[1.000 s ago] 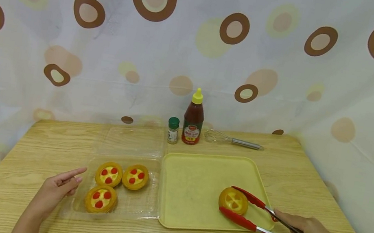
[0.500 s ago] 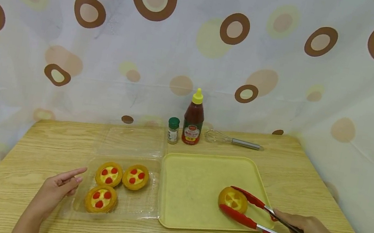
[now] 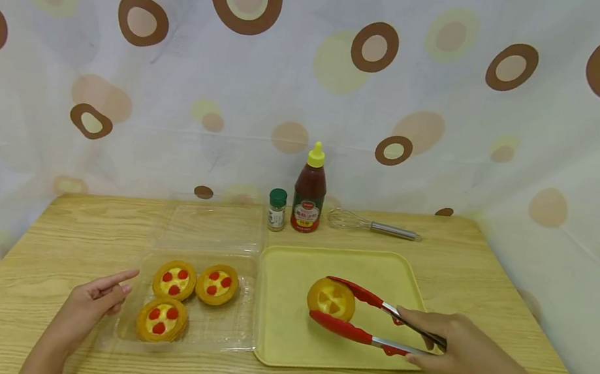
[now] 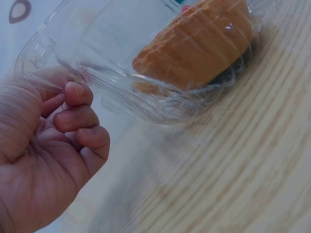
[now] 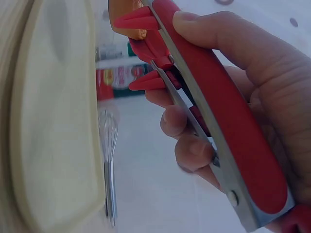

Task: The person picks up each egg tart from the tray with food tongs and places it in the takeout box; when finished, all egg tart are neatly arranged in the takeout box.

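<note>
My right hand [image 3: 466, 350] grips a pair of red-tipped tongs [image 3: 344, 328], whose tips clasp an egg tart [image 3: 330, 301] with a yellow wedge-patterned top. In the right wrist view the tart [image 5: 127, 17], only partly visible, is held off the yellow tray [image 5: 58, 116]. At the left, my left hand [image 3: 85, 310] pinches the rim of a clear plastic container [image 4: 112, 82] between thumb and fingers. Inside its left part sit three tarts with red dots: one at the back left [image 3: 174, 279], one to its right [image 3: 217, 284] and one in front [image 3: 162, 320].
Behind the tray [image 3: 274, 341] stand a ketchup bottle [image 3: 309, 195] with a yellow cap and a small green-capped spice jar [image 3: 277, 211]. A whisk [image 3: 377, 226] lies to their right. The container's transparent lid [image 3: 213, 225] leans back, unfolded. Patterned cloth [image 3: 268, 89] encloses the wooden table.
My right hand has carried the tart in the tongs leftward and up from the tray's right side to around its middle. My left hand and the container stay put.
</note>
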Available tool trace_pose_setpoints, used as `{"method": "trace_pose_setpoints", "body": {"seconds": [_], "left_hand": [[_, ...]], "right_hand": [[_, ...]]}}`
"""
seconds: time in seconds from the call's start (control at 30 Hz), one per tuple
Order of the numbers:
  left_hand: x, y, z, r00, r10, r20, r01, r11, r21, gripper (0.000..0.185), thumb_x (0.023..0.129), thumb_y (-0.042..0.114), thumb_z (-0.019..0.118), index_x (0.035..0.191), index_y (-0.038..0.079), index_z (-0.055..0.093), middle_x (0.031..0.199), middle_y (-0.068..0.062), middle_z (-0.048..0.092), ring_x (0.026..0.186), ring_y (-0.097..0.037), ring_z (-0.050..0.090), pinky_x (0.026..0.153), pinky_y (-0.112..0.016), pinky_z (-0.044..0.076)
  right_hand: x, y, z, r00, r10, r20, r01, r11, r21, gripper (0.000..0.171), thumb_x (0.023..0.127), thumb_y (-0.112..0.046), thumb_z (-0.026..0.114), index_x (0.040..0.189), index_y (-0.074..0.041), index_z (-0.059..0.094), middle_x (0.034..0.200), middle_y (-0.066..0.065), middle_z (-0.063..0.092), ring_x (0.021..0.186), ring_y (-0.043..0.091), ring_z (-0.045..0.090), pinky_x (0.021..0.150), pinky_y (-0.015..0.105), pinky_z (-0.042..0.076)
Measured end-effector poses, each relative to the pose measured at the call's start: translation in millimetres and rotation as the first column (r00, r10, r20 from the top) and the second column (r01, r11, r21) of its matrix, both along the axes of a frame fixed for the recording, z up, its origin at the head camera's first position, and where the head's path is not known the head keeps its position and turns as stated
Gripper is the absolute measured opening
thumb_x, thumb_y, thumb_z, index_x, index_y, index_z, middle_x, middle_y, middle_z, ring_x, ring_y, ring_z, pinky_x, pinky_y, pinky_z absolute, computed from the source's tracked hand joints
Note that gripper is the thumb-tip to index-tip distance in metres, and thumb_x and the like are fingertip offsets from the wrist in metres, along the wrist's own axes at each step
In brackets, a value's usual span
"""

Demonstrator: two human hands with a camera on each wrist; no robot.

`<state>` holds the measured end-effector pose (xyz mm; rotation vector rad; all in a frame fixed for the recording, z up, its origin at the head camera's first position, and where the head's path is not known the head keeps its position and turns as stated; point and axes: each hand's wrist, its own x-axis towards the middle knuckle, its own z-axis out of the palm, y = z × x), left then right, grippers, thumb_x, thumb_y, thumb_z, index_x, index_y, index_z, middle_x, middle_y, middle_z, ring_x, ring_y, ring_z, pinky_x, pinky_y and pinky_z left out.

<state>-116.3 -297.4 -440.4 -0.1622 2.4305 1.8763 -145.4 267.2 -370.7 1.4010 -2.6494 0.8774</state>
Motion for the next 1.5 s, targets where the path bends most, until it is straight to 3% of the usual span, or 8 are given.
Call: {"method": "trace_pose_setpoints", "body": {"seconds": [0.23, 0.4, 0.6, 0.83, 0.97, 1.07, 1.5], "left_hand": [[-0.6, 0, -0.2, 1.0, 0.001, 0.002, -0.001, 1.0, 0.008, 0.053, 0.091, 0.031, 0.053, 0.132, 0.0, 0.042, 0.066, 0.006, 0.042, 0.063, -0.004, 0.041, 0.061, -0.023, 0.043], [-1.0, -1, -0.6, 1.0, 0.0, -0.002, 0.0, 1.0, 0.014, 0.053, 0.091, 0.031, 0.053, 0.132, 0.0, 0.042, 0.066, 0.006, 0.041, 0.063, -0.005, 0.041, 0.061, -0.023, 0.042], [0.7, -1, -0.2, 1.0, 0.001, -0.001, -0.001, 1.0, 0.031, 0.053, 0.091, 0.03, 0.054, 0.133, 0.0, 0.042, 0.066, 0.006, 0.042, 0.063, -0.005, 0.041, 0.061, -0.022, 0.043], [1.1, -2, 0.4, 1.0, 0.01, -0.002, -0.01, 1.0, 0.025, 0.053, 0.091, 0.029, 0.054, 0.133, -0.001, 0.041, 0.067, 0.005, 0.042, 0.064, -0.006, 0.042, 0.062, -0.021, 0.044], [-0.2, -2, -1.5, 1.0, 0.007, -0.007, -0.007, 1.0, 0.017, 0.053, 0.091, 0.029, 0.054, 0.133, -0.001, 0.041, 0.068, 0.005, 0.043, 0.064, -0.006, 0.042, 0.062, -0.022, 0.044], [-0.6, -2, -1.4, 1.0, 0.005, 0.002, -0.005, 1.0, 0.015, 0.053, 0.091, 0.03, 0.054, 0.133, 0.0, 0.041, 0.068, 0.005, 0.043, 0.064, -0.006, 0.042, 0.062, -0.022, 0.043], [-1.2, -1, 0.1, 1.0, 0.002, 0.013, -0.002, 1.0, 0.001, 0.055, 0.09, 0.033, 0.054, 0.133, 0.001, 0.042, 0.066, 0.006, 0.042, 0.063, -0.006, 0.041, 0.061, -0.024, 0.041]], "right_hand": [[-14.4, -42, 8.4, 0.993, 0.092, 0.07, -0.092, 0.996, -0.009, 0.055, 0.082, -0.023, 0.066, 0.129, -0.002, 0.048, 0.086, -0.011, 0.058, 0.058, -0.004, 0.038, 0.047, 0.013, 0.035], [-26.1, -74, 11.3, 0.979, 0.176, 0.103, -0.177, 0.984, -0.001, 0.053, 0.085, -0.026, 0.063, 0.129, 0.0, 0.048, 0.088, -0.006, 0.06, 0.055, -0.004, 0.032, 0.047, 0.013, 0.032], [-37.9, -110, 16.5, 0.964, 0.206, 0.166, -0.222, 0.971, 0.087, 0.055, 0.082, -0.027, 0.066, 0.129, -0.003, 0.049, 0.081, -0.006, 0.056, 0.054, -0.002, 0.031, 0.048, 0.013, 0.028], [-51.8, -142, 22.6, 0.948, 0.232, 0.219, -0.275, 0.942, 0.193, 0.056, 0.08, -0.023, 0.069, 0.129, -0.004, 0.049, 0.104, -0.002, 0.062, 0.051, -0.002, 0.033, 0.048, 0.013, 0.031], [-57.4, -153, 24.5, 0.938, 0.24, 0.251, -0.299, 0.925, 0.234, 0.054, 0.08, -0.021, 0.068, 0.129, -0.005, 0.049, 0.087, -0.005, 0.062, 0.047, -0.002, 0.033, 0.047, 0.013, 0.033], [-60.5, -158, 24.1, 0.931, 0.25, 0.266, -0.318, 0.914, 0.252, 0.054, 0.08, -0.02, 0.067, 0.129, -0.005, 0.049, 0.068, -0.007, 0.052, 0.045, -0.001, 0.032, 0.047, 0.013, 0.032], [-66.5, -170, 32.3, 0.915, 0.266, 0.303, -0.36, 0.877, 0.318, 0.054, 0.08, -0.023, 0.066, 0.128, -0.004, 0.05, 0.06, -0.008, 0.037, 0.043, 0.001, 0.023, 0.044, 0.016, 0.023]]}}
